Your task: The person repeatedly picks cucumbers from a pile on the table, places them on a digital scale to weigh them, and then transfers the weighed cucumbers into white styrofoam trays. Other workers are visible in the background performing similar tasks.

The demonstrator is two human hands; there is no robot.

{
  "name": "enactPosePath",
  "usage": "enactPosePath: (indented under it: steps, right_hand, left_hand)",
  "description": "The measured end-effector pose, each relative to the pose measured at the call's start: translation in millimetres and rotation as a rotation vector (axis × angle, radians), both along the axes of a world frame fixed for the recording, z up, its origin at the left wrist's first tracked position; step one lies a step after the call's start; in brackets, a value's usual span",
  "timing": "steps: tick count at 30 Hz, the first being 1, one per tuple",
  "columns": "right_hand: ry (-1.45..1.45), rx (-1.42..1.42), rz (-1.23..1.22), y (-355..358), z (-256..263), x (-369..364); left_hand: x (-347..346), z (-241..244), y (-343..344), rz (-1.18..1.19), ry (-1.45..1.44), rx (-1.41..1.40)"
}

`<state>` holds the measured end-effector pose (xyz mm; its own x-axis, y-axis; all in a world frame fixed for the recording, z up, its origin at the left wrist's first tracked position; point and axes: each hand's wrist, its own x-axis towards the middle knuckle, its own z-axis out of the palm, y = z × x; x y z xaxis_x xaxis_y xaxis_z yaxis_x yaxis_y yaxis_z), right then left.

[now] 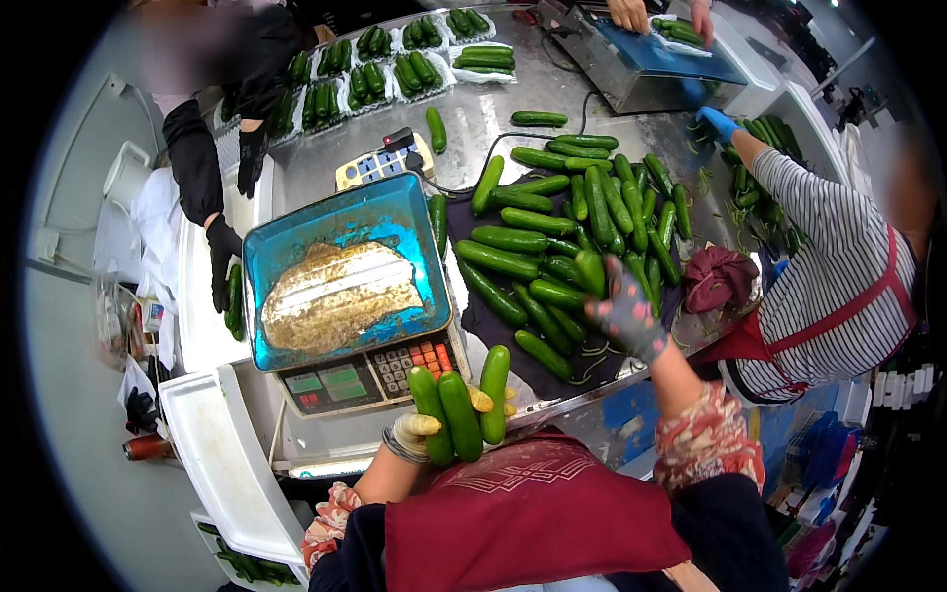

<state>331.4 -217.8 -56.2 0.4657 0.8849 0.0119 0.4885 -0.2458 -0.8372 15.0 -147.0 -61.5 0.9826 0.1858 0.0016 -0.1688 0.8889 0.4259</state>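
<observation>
My left hand [414, 435], in a white and yellow glove, holds three cucumbers [459, 416] fanned out in front of the maroon apron [518, 518]. Its yellow fingertips show between the second and the third. My right hand [629, 314], in a dark grey glove with pink dots, is at the near side of a cucumber pile [533, 240]. Its fingers are around one cucumber [590, 272], whose end tips up towards me; the hand is slightly blurred. The pile lies on a dark cloth [481, 318] on the metal table [473, 111].
A weighing scale with a worn blue pan [259, 296] stands left of the pile, near a power strip [370, 166]. Packed cucumber trays [422, 74] line the back. Co-workers' gloved hands [224, 251] and blue glove [716, 122] work at both sides. A maroon cloth bundle [718, 277] lies right.
</observation>
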Motion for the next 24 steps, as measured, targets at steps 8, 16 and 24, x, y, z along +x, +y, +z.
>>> enactPosePath:
  steps: [8, 16, 24]
  right_hand:
    - [0.083, -0.396, 0.102, 95.8, -38.9, 84.3]
    - [-0.121, -0.558, 0.009, 82.3, 24.7, 76.9]
    - [-0.487, -0.591, 0.311, 156.8, 5.7, 24.9]
  left_hand:
    - [-2.3, 3.8, -1.5, 0.064, 0.029, -0.004]
    - [-12.4, -4.8, -3.6, 0.159, 0.063, -0.078]
    - [-12.2, 2.1, -1.0, 0.186, 0.033, -0.060]
